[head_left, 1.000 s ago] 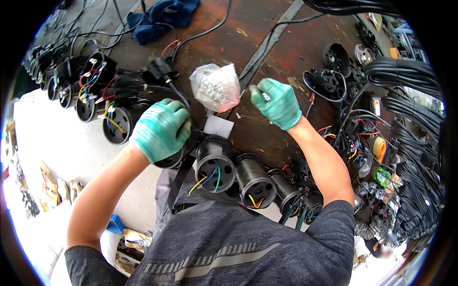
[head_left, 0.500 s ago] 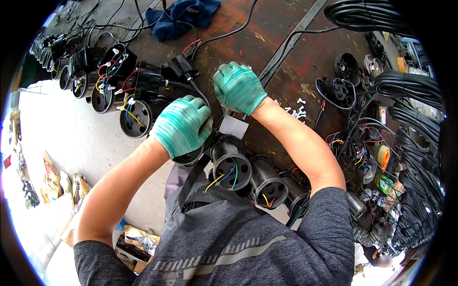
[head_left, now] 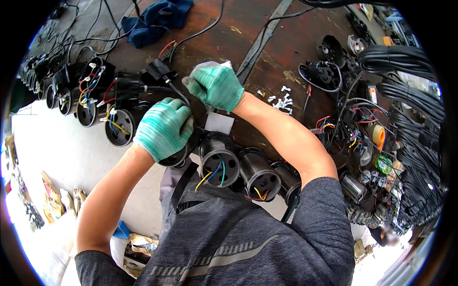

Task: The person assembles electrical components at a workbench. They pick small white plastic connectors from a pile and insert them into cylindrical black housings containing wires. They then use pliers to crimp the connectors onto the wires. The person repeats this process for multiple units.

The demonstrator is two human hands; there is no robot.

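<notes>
My left hand (head_left: 164, 128), in a green-and-white knit glove, curls over a black cylindrical housing (head_left: 174, 159) at the table's near edge. Most of that housing is hidden under the glove. My right hand (head_left: 215, 86), gloved the same way, is closed just beyond and to the right. A whitish edge shows past its knuckles; what it holds I cannot make out. A black cable (head_left: 179, 93) runs from a small black box (head_left: 160, 71) toward my left hand. Below my right hand lies a flat pale grey square piece (head_left: 219, 123).
More black housings with coloured wires, such as one housing (head_left: 218, 159), line the near edge on both sides. Small white connectors (head_left: 283, 101) lie scattered on the dark table (head_left: 238, 43). A blue cloth (head_left: 157, 21) is at the back; coiled black cables (head_left: 396, 62) pile up at right.
The whole view has shifted, so the table things sit further left. My right hand has turned, and a whitish edge now shows past it. My left hand stays on the housing.
</notes>
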